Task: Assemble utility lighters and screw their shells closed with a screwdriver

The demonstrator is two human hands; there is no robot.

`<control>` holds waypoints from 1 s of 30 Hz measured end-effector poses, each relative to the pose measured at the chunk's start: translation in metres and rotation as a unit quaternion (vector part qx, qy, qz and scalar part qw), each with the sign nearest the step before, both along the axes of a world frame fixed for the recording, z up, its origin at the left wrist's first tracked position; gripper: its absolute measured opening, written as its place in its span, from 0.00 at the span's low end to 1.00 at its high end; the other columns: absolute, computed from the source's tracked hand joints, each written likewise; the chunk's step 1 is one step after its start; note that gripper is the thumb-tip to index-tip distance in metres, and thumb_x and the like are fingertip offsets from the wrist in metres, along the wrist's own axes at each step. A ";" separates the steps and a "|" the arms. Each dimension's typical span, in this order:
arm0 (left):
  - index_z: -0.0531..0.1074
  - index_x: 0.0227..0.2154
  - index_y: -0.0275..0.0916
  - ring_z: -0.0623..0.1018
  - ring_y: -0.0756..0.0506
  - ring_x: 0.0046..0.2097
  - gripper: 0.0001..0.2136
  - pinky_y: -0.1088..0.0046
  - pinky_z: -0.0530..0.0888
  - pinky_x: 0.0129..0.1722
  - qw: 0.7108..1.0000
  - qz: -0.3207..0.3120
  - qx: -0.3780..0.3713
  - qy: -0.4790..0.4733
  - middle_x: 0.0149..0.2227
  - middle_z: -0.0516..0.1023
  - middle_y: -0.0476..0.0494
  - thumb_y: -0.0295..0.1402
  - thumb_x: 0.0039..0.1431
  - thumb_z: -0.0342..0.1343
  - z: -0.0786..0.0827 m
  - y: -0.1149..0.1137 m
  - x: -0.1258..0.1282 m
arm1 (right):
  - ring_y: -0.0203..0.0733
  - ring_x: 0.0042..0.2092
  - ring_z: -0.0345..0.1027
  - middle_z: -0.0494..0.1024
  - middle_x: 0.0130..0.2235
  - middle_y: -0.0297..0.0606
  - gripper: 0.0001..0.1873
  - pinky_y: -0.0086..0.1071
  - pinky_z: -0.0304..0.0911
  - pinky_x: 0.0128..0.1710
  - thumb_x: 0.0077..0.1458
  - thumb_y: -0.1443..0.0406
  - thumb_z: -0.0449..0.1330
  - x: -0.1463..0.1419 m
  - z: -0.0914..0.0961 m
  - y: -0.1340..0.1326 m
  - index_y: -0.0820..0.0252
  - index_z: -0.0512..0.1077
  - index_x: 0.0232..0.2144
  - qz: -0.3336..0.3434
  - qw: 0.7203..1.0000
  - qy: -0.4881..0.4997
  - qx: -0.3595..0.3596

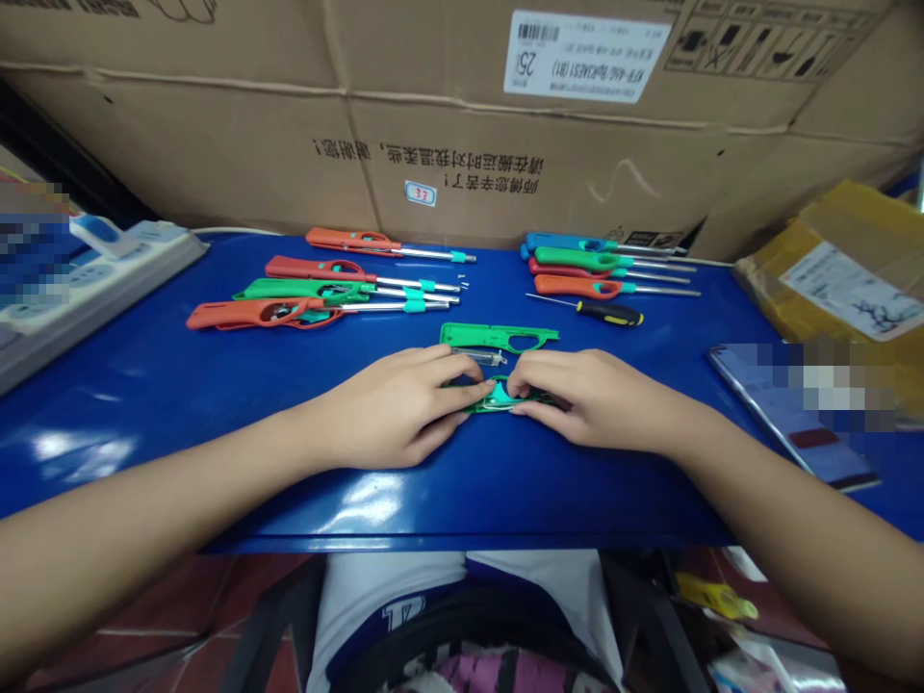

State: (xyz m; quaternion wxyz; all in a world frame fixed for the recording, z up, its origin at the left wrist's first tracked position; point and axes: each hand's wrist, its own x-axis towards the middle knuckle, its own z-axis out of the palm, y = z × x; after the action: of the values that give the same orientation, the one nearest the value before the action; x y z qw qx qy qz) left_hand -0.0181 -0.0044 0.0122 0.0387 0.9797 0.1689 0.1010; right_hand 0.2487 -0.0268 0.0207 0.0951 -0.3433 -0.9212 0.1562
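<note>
Both my hands rest on the blue table (217,404) and meet over a green lighter half (495,399) with small parts in it. My left hand (394,409) pinches its left end with fingers curled. My right hand (584,395) presses on its right end, fingertips closed on the piece. Just behind lies a separate green lighter shell (498,336) and a small clear tube (485,357).
Several orange and green long lighters (318,289) lie at the back left, and more coloured lighters (599,265) at the back right. A black-and-yellow screwdriver (606,312) lies near them. Cardboard boxes (462,144) wall the back. A phone (786,409) lies right, a power strip (93,279) left.
</note>
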 end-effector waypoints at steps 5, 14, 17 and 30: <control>0.70 0.61 0.37 0.75 0.38 0.49 0.19 0.57 0.76 0.52 1.000 0.003 -0.013 0.007 0.52 0.74 0.35 0.30 0.69 0.48 -0.001 0.001 -0.001 | 0.41 0.40 0.71 0.78 0.40 0.38 0.06 0.33 0.62 0.40 0.69 0.64 0.55 -0.001 0.000 0.000 0.58 0.71 0.41 -0.009 1.000 0.000 -0.012; 0.72 0.59 0.37 0.75 0.39 0.51 0.18 0.58 0.75 0.53 0.999 -0.005 -0.034 -0.001 0.52 0.74 0.34 0.30 0.70 0.48 -0.001 0.001 0.000 | 0.42 0.38 0.72 0.78 0.39 0.41 0.11 0.34 0.62 0.38 0.70 0.66 0.50 -0.002 0.000 0.000 0.60 0.72 0.41 0.004 0.999 -0.026 0.030; 0.72 0.58 0.37 0.75 0.39 0.50 0.18 0.58 0.76 0.51 1.000 -0.001 -0.027 -0.002 0.52 0.74 0.35 0.30 0.69 0.49 -0.001 0.001 0.000 | 0.41 0.40 0.72 0.78 0.41 0.39 0.09 0.33 0.63 0.40 0.69 0.66 0.51 -0.001 0.002 -0.001 0.59 0.72 0.42 0.014 1.000 0.009 0.013; 0.72 0.57 0.37 0.76 0.39 0.49 0.17 0.59 0.76 0.51 1.000 -0.007 -0.017 -0.016 0.50 0.74 0.35 0.31 0.70 0.48 -0.005 0.002 -0.001 | 0.41 0.42 0.72 0.73 0.50 0.39 0.05 0.33 0.63 0.37 0.66 0.66 0.56 -0.010 -0.010 -0.005 0.57 0.71 0.44 -0.004 0.999 0.004 0.045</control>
State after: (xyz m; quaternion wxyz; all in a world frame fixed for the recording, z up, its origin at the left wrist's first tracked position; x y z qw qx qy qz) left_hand -0.0188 -0.0026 0.0074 0.0591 0.9782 0.1634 0.1138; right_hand 0.2384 -0.0314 0.0105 0.1149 -0.3422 -0.9254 0.1154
